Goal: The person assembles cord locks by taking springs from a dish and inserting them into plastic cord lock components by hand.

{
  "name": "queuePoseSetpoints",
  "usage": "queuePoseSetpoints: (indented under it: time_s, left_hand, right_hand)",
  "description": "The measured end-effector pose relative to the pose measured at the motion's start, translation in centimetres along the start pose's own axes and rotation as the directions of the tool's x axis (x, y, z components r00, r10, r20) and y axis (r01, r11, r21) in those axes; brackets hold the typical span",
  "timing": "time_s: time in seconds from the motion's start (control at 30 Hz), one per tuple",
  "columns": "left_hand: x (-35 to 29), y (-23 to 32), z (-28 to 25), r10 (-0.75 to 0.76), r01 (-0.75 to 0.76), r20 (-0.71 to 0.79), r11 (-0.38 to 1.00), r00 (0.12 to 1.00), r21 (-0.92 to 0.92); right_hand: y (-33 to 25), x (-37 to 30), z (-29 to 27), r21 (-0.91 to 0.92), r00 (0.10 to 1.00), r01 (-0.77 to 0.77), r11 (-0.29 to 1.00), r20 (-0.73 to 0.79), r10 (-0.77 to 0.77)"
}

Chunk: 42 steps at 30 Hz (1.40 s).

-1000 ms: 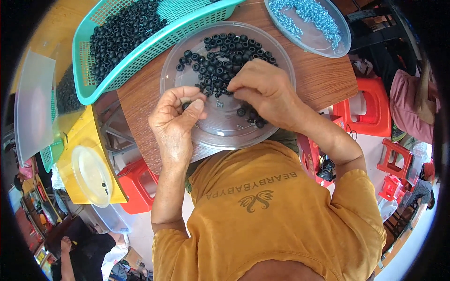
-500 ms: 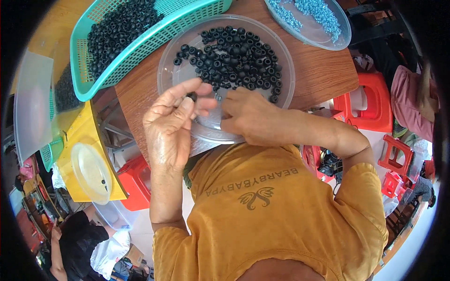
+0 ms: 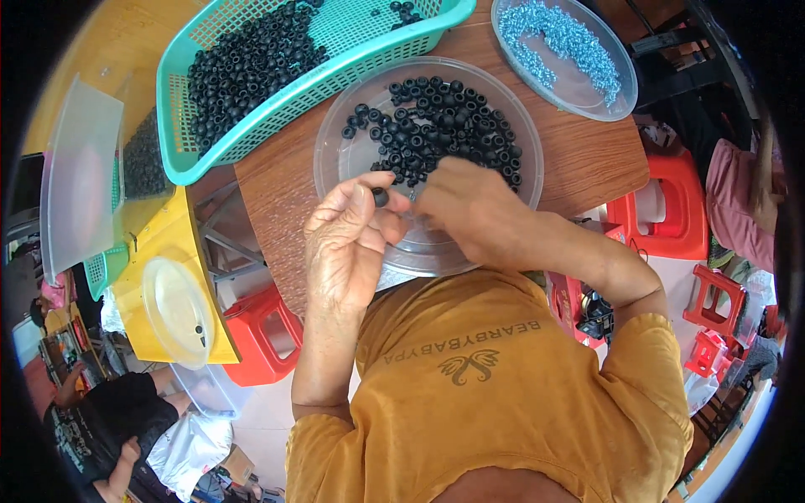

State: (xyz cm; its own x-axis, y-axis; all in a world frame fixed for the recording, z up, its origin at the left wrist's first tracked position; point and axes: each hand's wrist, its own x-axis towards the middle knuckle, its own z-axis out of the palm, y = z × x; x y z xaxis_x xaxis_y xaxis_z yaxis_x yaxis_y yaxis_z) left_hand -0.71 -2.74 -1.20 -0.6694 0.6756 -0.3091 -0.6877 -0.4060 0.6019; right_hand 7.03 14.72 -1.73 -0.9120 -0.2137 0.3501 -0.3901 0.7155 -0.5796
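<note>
Between the thumb and fingers of my left hand (image 3: 345, 243) is a small round black bead-like part (image 3: 380, 198) with a hole. My right hand (image 3: 474, 205) is beside it, its fingertips pinched together; a tiny shiny bit (image 3: 412, 194) shows at them, too small to name. Both hands are over the near side of a round clear plastic tray (image 3: 329, 138), which holds a heap of similar black parts (image 3: 453, 117), rounded and hollow. Some of those parts are hidden behind my right hand.
A turquoise mesh basket (image 3: 178, 163) of black parts stands far left on the wooden table (image 3: 579, 159). Small blue pieces (image 3: 579, 46) lie in a clear tray at far right. Red stools (image 3: 671, 210) flank the table. A yellow table (image 3: 151, 306) and another person (image 3: 109, 419) are at left.
The whole view has shifted, so the table and trays sit further right and lower. The black part in my left hand shows more fully now; both hands stay close together.
</note>
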Motion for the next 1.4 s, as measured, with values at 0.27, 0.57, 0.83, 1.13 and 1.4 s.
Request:
queuePoseSetpoints:
  time_s: [0.27, 0.57, 0.83, 1.13, 1.4]
  left_hand:
    - [-0.1, -0.2, 1.1, 0.117, -0.104, -0.111, 0.988, 0.987, 0.114]
    - [-0.4, -1.0, 2.2, 0.266, -0.233, -0.098, 0.937, 0.959, 0.261]
    - [-0.5, -1.4, 2.4, 0.254, -0.236, -0.119, 0.961, 0.960, 0.144]
    - [0.3, 0.0, 1.2, 0.272, -0.248, -0.148, 0.955, 0.951, 0.165]
    - [-0.1, 2.7, -0.8, 0.293, -0.287, -0.055, 0.953, 0.954, 0.097]
  right_hand:
    - [-1.1, 1.4, -2.0, 0.506, 0.914, -0.184, 0.843, -0.227, 0.336]
    - [-1.7, 1.4, 0.4, 0.700, 0.833, -0.127, 0.703, -0.309, 0.458]
    - [-2.3, 1.3, 2.0, 0.517, 0.771, -0.037, 0.855, -0.530, 0.353]
    - [-1.5, 2.5, 0.5, 0.115, 0.894, 0.085, 0.990, -0.447, -0.025]
    - [-0.6, 2.6, -1.6, 0.554, 0.918, -0.157, 0.818, -0.223, 0.327]
